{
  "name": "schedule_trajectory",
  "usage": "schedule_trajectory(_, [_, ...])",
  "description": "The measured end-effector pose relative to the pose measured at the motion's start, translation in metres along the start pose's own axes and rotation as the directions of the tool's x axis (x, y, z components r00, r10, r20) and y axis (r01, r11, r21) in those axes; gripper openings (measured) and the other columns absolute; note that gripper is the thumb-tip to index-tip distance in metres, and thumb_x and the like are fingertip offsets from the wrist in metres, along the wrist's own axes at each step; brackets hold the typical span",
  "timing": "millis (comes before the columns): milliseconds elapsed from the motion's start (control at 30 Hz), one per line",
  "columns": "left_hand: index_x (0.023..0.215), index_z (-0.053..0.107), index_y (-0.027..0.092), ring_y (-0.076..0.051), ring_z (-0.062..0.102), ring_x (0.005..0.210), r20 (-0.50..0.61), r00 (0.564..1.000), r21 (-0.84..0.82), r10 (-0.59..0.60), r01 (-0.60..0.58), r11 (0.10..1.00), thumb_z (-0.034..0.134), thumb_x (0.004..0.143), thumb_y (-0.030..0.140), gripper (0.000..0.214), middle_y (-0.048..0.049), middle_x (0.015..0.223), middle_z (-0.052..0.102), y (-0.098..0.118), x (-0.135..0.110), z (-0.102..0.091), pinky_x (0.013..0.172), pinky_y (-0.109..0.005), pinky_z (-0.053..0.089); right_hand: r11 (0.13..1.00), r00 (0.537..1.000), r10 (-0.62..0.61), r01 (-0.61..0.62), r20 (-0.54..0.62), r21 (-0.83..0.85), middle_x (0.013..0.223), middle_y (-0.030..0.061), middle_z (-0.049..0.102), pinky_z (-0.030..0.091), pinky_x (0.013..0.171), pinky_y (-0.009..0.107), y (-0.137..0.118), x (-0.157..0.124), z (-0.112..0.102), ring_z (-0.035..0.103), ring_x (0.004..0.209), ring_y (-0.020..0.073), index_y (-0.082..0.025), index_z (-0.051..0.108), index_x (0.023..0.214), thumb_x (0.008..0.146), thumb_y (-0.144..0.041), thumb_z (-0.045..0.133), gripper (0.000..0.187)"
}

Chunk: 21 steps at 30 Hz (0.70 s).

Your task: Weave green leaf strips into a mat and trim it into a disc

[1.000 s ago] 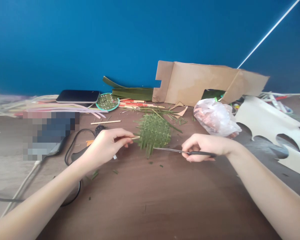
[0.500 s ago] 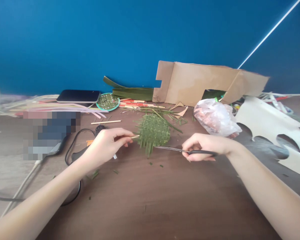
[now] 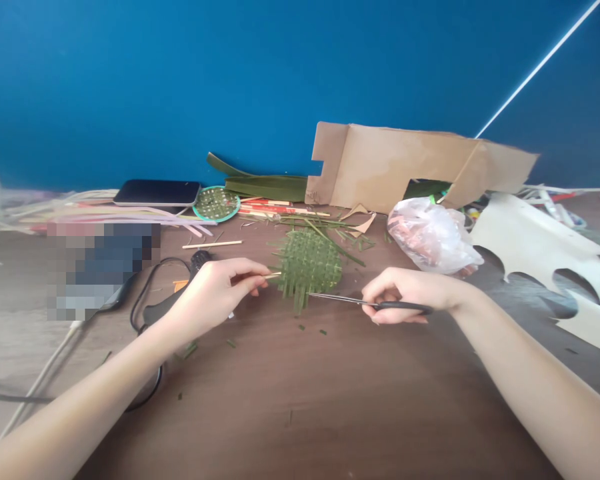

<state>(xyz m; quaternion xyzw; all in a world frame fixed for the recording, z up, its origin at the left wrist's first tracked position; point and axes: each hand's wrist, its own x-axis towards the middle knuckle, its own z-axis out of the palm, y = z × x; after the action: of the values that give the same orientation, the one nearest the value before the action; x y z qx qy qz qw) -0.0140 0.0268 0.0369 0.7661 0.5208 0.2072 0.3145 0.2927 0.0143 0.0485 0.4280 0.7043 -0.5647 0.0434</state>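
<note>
My left hand (image 3: 235, 285) pinches a thin pale stick (image 3: 274, 275) that runs to the left edge of a green woven-leaf piece (image 3: 311, 260). Loose strip ends fringe the weave along its left and lower sides. My right hand (image 3: 400, 293) is closed around the dark handles of a pair of scissors (image 3: 337, 297). Their metal blades point left, and the tips are at the lower strips of the weave. Whether the blades touch a strip is hard to make out. Small green offcuts (image 3: 323, 332) lie on the table just below.
Behind the weave are a teal-rimmed woven disc (image 3: 216, 203), long leaves (image 3: 265, 187) and folded cardboard (image 3: 380, 160). A plastic bag (image 3: 433, 233) and cut white sheet (image 3: 535, 243) lie right. To the left are a tablet-like device (image 3: 157, 193), a glue gun (image 3: 165, 307) and cables.
The woven piece and the stick have shifted very slightly to the right. My right hand and the scissors have moved a little to the left, closer to the strips.
</note>
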Motion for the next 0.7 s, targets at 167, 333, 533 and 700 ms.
schedule_trajectory(167, [0.088,0.068,0.023,-0.014,0.065,0.067,-0.007,1.000,-0.011,-0.003,0.003,1.000,0.052,0.081,0.028,0.019,0.0020,0.077,0.071,0.0002,-0.0009,0.0018,0.064,-0.021,0.049,1.000,1.000,-0.003,0.003,-0.010,0.001,0.053,-0.0054,0.046,0.026,0.034,0.016,0.0007,0.0002,0.0002,0.036,0.033,0.0015,-0.015,0.056,0.072,0.076,-0.038,0.060,0.024])
schedule_trajectory(333, [0.088,0.069,0.023,-0.014,0.065,0.067,-0.016,1.000,-0.010,-0.024,0.024,1.000,0.051,0.080,0.028,0.020,0.0019,0.076,0.071,0.0009,-0.0009,0.0030,0.064,-0.021,0.049,1.000,1.000,0.007,-0.007,-0.025,-0.004,0.050,-0.0063,0.043,0.025,0.035,0.017,0.0028,0.0009,0.0007,0.035,0.033,0.0022,-0.015,0.056,0.070,0.075,-0.042,0.060,0.027])
schedule_trajectory(533, [0.088,0.069,0.023,-0.014,0.065,0.067,-0.013,1.000,-0.006,-0.014,0.014,1.000,0.051,0.080,0.028,0.020,0.0020,0.075,0.071,0.0009,-0.0003,0.0033,0.066,-0.021,0.049,0.999,1.000,-0.009,0.008,-0.023,-0.050,0.049,-0.0065,0.043,0.027,0.036,0.017,0.0036,0.0017,0.0007,0.034,0.033,0.0023,-0.015,0.055,0.070,0.075,-0.044,0.059,0.029])
schedule_trajectory(700, [0.087,0.069,0.023,-0.013,0.064,0.067,-0.018,1.000,-0.004,-0.014,0.014,1.000,0.051,0.080,0.028,0.020,0.0025,0.074,0.071,0.0015,-0.0003,0.0036,0.065,-0.021,0.049,0.999,0.999,0.000,-0.002,-0.035,-0.052,0.044,-0.0078,0.038,0.028,0.036,0.017,0.0029,0.0018,0.0014,0.034,0.033,0.0033,-0.016,0.054,0.068,0.077,-0.037,0.057,0.023])
